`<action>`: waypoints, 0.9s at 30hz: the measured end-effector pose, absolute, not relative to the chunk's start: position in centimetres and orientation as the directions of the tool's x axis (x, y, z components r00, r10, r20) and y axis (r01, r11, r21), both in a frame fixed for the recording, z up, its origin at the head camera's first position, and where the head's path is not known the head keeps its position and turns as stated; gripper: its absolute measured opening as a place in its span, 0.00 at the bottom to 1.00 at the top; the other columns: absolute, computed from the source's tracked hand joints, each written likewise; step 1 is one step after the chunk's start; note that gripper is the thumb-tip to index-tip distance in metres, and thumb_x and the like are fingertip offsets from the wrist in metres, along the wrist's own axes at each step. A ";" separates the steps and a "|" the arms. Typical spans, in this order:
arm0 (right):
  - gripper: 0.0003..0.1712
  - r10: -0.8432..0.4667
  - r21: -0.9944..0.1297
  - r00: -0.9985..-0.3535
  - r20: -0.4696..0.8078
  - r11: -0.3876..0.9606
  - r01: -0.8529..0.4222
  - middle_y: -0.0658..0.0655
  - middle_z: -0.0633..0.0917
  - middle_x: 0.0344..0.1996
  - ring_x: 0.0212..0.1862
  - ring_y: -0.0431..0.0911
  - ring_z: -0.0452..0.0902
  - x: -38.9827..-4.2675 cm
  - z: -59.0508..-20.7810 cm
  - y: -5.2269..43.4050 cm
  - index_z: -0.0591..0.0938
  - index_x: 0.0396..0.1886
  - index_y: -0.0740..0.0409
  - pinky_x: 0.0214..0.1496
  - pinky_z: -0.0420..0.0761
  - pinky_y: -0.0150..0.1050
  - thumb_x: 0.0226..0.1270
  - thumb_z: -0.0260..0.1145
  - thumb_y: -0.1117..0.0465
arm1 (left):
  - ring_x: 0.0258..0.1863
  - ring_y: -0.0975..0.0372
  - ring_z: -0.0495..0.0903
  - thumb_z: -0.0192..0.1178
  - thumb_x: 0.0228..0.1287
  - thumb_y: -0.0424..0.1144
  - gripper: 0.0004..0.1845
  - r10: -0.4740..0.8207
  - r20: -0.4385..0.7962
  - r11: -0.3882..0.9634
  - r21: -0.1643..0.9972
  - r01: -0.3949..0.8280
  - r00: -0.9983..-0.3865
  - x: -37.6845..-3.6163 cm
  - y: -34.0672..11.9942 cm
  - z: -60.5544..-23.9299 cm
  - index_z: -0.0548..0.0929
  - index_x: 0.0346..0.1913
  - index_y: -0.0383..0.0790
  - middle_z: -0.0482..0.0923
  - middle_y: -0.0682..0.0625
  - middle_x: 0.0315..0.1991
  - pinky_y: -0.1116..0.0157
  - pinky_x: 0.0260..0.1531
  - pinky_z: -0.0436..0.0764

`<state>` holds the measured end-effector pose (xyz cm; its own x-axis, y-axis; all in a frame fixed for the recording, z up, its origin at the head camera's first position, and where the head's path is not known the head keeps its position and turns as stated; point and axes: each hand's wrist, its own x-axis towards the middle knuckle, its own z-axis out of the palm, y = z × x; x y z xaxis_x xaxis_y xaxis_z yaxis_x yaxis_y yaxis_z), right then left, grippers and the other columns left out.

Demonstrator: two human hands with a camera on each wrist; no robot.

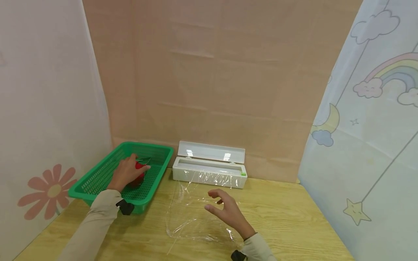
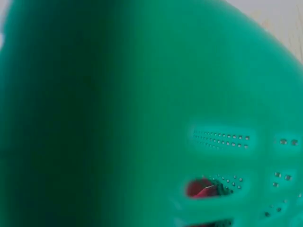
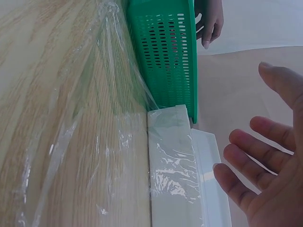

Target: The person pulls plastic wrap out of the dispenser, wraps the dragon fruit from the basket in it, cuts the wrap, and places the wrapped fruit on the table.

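My left hand (image 1: 128,171) reaches into a green perforated basket (image 1: 98,178) and curls over a red fruit-like thing with green leaves (image 1: 139,166). The left wrist view is filled by the blurred green basket wall (image 2: 94,118), with a bit of the red thing (image 2: 199,188) showing through a slot. My right hand (image 1: 218,203) hovers with fingers spread and holds nothing, just above a crumpled sheet of clear cling film (image 1: 192,221) lying on the wooden table. The film (image 3: 94,142) runs out of a white dispenser box (image 1: 209,174) with its lid up.
The basket (image 3: 165,52) stands at the table's back left, right beside the dispenser (image 3: 175,179). Fabric backdrops close in the left, back and right sides. Bare wooden table (image 1: 287,221) stretches to the right of the film.
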<state>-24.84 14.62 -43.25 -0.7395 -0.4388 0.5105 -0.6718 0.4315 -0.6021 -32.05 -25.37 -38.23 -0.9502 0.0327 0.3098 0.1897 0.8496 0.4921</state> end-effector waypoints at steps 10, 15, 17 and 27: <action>0.26 -0.427 -0.605 -0.735 0.528 0.419 -0.678 0.58 0.83 0.52 0.53 0.53 0.78 -25.2 -42.7 14.0 0.78 0.59 0.63 0.47 0.82 0.45 0.66 0.71 0.55 | 0.56 0.27 0.65 0.63 0.65 0.58 0.45 0.064 0.236 0.879 0.447 0.167 -0.970 -32.3 -25.8 -35.8 0.62 0.65 0.21 0.65 0.19 0.59 0.35 0.41 0.75; 0.26 -0.439 -0.602 -0.726 0.530 0.408 -0.686 0.61 0.83 0.52 0.53 0.54 0.79 -25.3 -42.6 13.9 0.78 0.59 0.64 0.46 0.82 0.45 0.66 0.71 0.55 | 0.57 0.27 0.65 0.64 0.65 0.59 0.46 0.063 0.209 0.886 0.439 0.151 -0.976 -32.8 -26.2 -35.3 0.61 0.65 0.20 0.64 0.19 0.60 0.34 0.45 0.74; 0.26 -0.438 -0.608 -0.733 0.520 0.413 -0.678 0.61 0.83 0.51 0.52 0.54 0.79 -25.3 -42.6 13.9 0.78 0.59 0.64 0.46 0.82 0.45 0.66 0.71 0.55 | 0.57 0.28 0.66 0.64 0.65 0.58 0.46 0.061 0.208 0.884 0.444 0.150 -0.976 -33.0 -26.2 -35.3 0.61 0.66 0.19 0.64 0.19 0.60 0.35 0.47 0.74; 0.26 -0.445 -0.627 -0.736 0.510 0.393 -0.672 0.61 0.82 0.53 0.53 0.57 0.78 -25.4 -42.3 13.5 0.77 0.60 0.62 0.48 0.82 0.49 0.67 0.70 0.55 | 0.61 0.26 0.61 0.64 0.64 0.58 0.50 0.060 0.159 0.882 0.454 0.127 -0.985 -34.1 -26.4 -34.9 0.58 0.68 0.18 0.61 0.18 0.64 0.32 0.50 0.71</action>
<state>-25.38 13.46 -42.29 -0.7360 -0.4451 0.5101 -0.6724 0.3928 -0.6274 -34.08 -26.39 -34.90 -0.9855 0.0602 0.1587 0.1270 0.8817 0.4544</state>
